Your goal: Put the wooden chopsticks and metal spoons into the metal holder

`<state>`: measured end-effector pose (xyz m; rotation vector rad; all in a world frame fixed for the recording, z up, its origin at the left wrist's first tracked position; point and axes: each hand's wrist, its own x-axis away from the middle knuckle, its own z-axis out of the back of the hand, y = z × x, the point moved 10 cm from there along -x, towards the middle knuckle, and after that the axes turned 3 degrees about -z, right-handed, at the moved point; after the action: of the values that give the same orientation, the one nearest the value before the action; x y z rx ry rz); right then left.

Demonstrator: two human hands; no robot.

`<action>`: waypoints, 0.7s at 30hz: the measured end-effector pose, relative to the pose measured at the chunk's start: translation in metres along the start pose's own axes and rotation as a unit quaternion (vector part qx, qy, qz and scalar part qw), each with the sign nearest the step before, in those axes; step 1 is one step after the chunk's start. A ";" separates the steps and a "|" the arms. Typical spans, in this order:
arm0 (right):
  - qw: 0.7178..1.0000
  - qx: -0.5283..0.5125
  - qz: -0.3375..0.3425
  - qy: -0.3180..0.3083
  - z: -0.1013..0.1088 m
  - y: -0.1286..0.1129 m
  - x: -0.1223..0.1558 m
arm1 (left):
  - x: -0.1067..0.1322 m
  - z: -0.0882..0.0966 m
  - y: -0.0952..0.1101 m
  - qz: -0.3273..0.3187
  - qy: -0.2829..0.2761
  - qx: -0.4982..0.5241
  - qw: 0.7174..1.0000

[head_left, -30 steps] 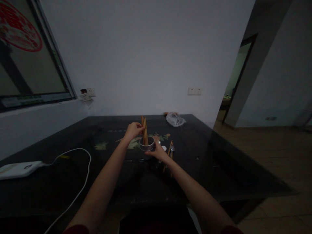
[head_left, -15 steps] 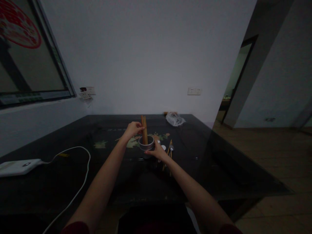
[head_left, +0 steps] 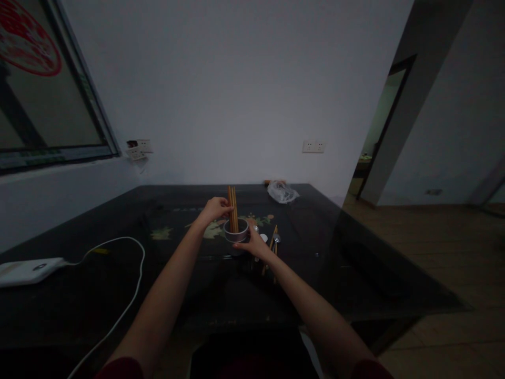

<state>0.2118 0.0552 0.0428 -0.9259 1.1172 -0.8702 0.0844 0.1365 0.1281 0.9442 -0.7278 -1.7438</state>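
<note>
Several wooden chopsticks (head_left: 233, 210) stand nearly upright with their lower ends inside a round metal container (head_left: 236, 237). My left hand (head_left: 216, 209) is closed on the chopsticks around their middle, above the rim. My right hand (head_left: 254, 245) wraps the container's right side, thumb across the front. Just right of that hand lie more chopsticks (head_left: 273, 237) and some spoons (head_left: 276, 238) on the dark table, partly hidden by my right wrist.
The glossy dark table (head_left: 331, 263) carries a crumpled clear plastic bag (head_left: 282, 192) near the wall. At the left lies a white power bank or similar device (head_left: 31, 271) with a white cable (head_left: 138, 279) looping toward me. Wall sockets (head_left: 313, 147) sit above the table.
The view has shifted very slightly. Both hands keep their hold on the chopsticks and the container, with no clear movement.
</note>
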 end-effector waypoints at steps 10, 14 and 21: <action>1.000 0.020 -0.006 -0.004 0.000 0.003 0.000 | 0.007 0.010 0.017 -0.046 0.004 -0.125 0.991; 1.000 0.024 -0.002 -0.009 0.000 0.000 0.001 | 0.014 0.035 0.031 -0.082 0.113 -0.142 0.980; 1.000 0.016 -0.010 -0.011 0.002 0.002 0.001 | 0.056 0.053 0.082 -0.223 0.229 -0.095 0.943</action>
<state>0.2138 0.0558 0.0410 -0.9206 1.0739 -0.8894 0.0659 0.0587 0.2074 1.3897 -0.0388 -1.8292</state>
